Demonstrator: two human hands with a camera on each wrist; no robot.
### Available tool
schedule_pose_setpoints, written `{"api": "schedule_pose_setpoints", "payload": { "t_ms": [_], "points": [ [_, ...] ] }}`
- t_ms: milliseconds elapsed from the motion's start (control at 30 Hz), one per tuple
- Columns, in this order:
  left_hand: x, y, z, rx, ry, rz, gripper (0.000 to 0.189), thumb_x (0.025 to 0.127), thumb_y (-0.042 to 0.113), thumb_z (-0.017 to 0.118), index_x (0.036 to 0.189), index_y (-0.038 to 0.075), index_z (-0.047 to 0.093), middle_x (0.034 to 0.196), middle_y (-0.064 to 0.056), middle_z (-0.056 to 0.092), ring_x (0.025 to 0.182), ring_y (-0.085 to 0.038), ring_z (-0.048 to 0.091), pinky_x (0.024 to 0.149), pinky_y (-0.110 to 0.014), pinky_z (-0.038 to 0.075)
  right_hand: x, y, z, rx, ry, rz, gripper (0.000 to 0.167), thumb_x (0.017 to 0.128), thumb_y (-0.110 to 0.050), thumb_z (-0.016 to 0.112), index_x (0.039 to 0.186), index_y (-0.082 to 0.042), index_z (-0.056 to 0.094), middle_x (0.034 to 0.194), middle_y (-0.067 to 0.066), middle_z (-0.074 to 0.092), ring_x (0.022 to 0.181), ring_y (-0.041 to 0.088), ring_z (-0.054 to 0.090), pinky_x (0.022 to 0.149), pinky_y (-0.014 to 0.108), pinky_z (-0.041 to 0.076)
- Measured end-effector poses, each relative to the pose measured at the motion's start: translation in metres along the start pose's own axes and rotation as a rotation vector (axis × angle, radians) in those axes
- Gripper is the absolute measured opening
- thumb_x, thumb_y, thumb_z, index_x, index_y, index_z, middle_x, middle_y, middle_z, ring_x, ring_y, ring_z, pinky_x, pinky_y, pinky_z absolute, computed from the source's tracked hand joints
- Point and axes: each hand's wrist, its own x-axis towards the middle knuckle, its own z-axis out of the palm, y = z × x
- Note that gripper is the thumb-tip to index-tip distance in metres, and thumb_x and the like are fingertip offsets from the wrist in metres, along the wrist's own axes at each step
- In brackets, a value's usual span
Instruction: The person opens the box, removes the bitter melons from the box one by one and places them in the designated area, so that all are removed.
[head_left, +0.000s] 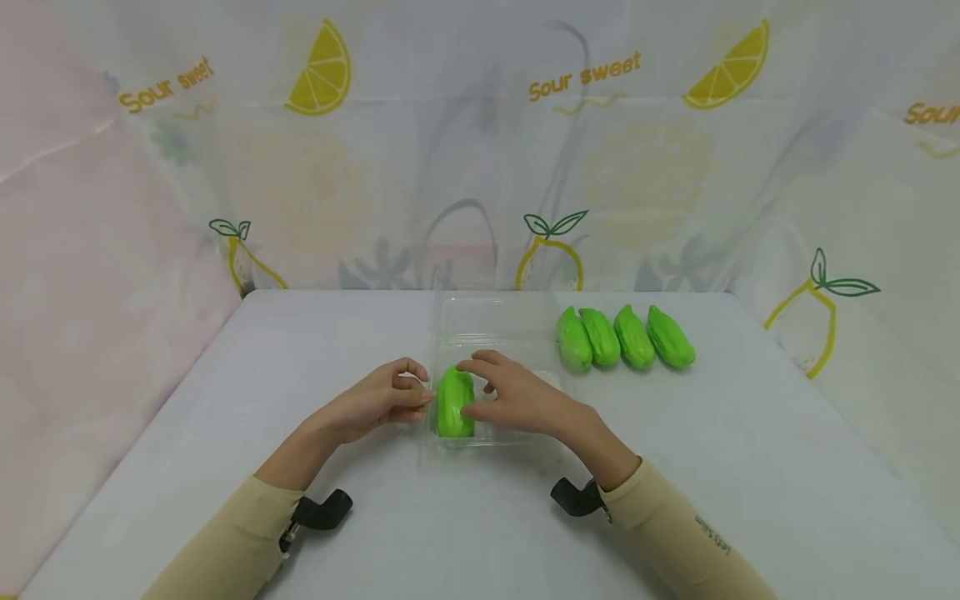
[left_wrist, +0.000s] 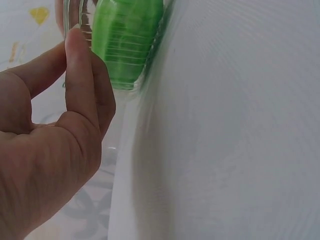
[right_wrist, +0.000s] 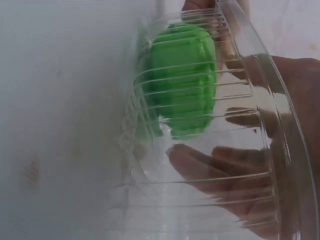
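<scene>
A clear plastic clamshell box (head_left: 517, 439) lies open in the middle of the table, its lid (head_left: 495, 315) folded back to the far side. Inside, along the left wall, lies one bright green ridged gourd (head_left: 452, 412), lengthwise. My left hand (head_left: 393, 396) pinches the box's left rim between thumb and fingers; the left wrist view shows the fingertips on the clear edge by the gourd (left_wrist: 125, 47). Over the box's interior is my right hand (head_left: 521, 396), its fingers spread and loosely bent. Through the ribbed wall, the right wrist view shows its fingertips beside the gourd (right_wrist: 182, 82).
Several more green gourds (head_left: 633, 340) lie in a row to the right of the lid, close to the box's right side. A printed curtain (head_left: 480, 150) hangs behind the white table (head_left: 360, 533). Black wrist mounts (head_left: 322, 508) stick out below both sleeves.
</scene>
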Motion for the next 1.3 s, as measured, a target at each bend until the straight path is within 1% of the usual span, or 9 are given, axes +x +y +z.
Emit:
{"api": "schedule_pose_setpoints", "payload": {
  "t_ms": [100,233,333,533,767,833,1000,1167,1300],
  "points": [
    [0.0,0.0,0.0,-0.003,-0.004,-0.001,0.037,0.097,0.014,0.063,0.122,0.001,0.038,0.088,-0.001,0.058,0.074,-0.01,0.062,0.072,-0.019,0.057,0.0,-0.002,0.003,0.016,-0.01,-0.005,0.058,0.094,-0.035,0.066,0.146,-0.019,0.047,0.157,0.013,0.034,0.109,0.024,0.067,0.093,0.037,0.056],
    [0.0,0.001,0.0,-0.004,-0.007,0.001,0.036,0.097,0.014,0.063,0.121,0.002,0.038,0.088,-0.001,0.058,0.075,-0.01,0.062,0.072,-0.019,0.057,0.001,-0.002,0.006,0.035,-0.02,-0.039,0.057,0.094,-0.032,0.066,0.146,-0.018,0.048,0.158,0.015,0.033,0.106,0.023,0.068,0.092,0.037,0.056],
    [-0.001,0.001,0.0,-0.006,-0.01,0.005,0.036,0.097,0.015,0.063,0.122,0.003,0.038,0.088,-0.001,0.059,0.075,-0.01,0.063,0.072,-0.019,0.057,0.003,-0.002,0.009,0.029,-0.034,-0.064,0.056,0.094,-0.031,0.065,0.146,-0.018,0.048,0.16,0.014,0.03,0.11,0.023,0.066,0.094,0.036,0.055],
    [-0.002,0.002,-0.001,-0.001,-0.019,0.008,0.037,0.098,0.015,0.062,0.123,0.002,0.038,0.089,-0.002,0.059,0.075,-0.01,0.064,0.073,-0.019,0.058,0.004,-0.001,0.014,0.003,-0.06,-0.095,0.05,0.096,-0.031,0.062,0.144,-0.022,0.053,0.163,0.009,0.026,0.116,0.019,0.062,0.094,0.034,0.054],
    [-0.001,0.001,-0.001,-0.002,-0.015,0.007,0.039,0.098,0.016,0.063,0.123,0.002,0.037,0.09,-0.002,0.059,0.075,-0.01,0.064,0.073,-0.019,0.058,0.003,-0.003,0.014,0.024,-0.021,-0.079,0.047,0.093,-0.03,0.066,0.139,-0.022,0.058,0.161,0.007,0.031,0.12,0.021,0.061,0.093,0.035,0.055],
    [-0.001,0.001,-0.001,-0.004,-0.014,0.006,0.04,0.097,0.016,0.064,0.123,0.002,0.038,0.089,-0.001,0.058,0.075,-0.01,0.064,0.073,-0.02,0.058,0.003,-0.003,0.012,0.024,-0.006,-0.06,0.049,0.091,-0.032,0.069,0.138,-0.023,0.059,0.161,0.006,0.03,0.121,0.021,0.06,0.093,0.034,0.056],
    [-0.001,0.002,0.0,-0.013,0.001,-0.001,0.037,0.097,0.014,0.064,0.122,0.003,0.039,0.088,0.0,0.058,0.075,-0.01,0.063,0.072,-0.02,0.057,0.003,0.0,0.008,0.023,0.029,-0.048,0.052,0.088,-0.035,0.074,0.136,-0.024,0.06,0.162,0.009,0.028,0.129,0.024,0.054,0.093,0.036,0.056],
    [0.0,0.002,0.0,-0.01,0.01,-0.003,0.037,0.096,0.013,0.065,0.121,0.004,0.039,0.087,0.0,0.058,0.075,-0.01,0.063,0.072,-0.02,0.058,0.001,0.0,0.004,0.007,0.043,-0.061,0.054,0.085,-0.032,0.078,0.135,-0.023,0.061,0.162,0.01,0.028,0.136,0.029,0.047,0.099,0.044,0.053],
    [0.001,0.001,0.0,-0.008,0.013,-0.007,0.038,0.096,0.013,0.065,0.121,0.003,0.039,0.087,-0.001,0.057,0.075,-0.01,0.064,0.072,-0.02,0.058,0.0,0.001,0.0,-0.006,0.045,-0.082,0.053,0.085,-0.026,0.076,0.135,-0.022,0.061,0.161,0.011,0.03,0.139,0.031,0.044,0.106,0.047,0.048]
  ]
}}
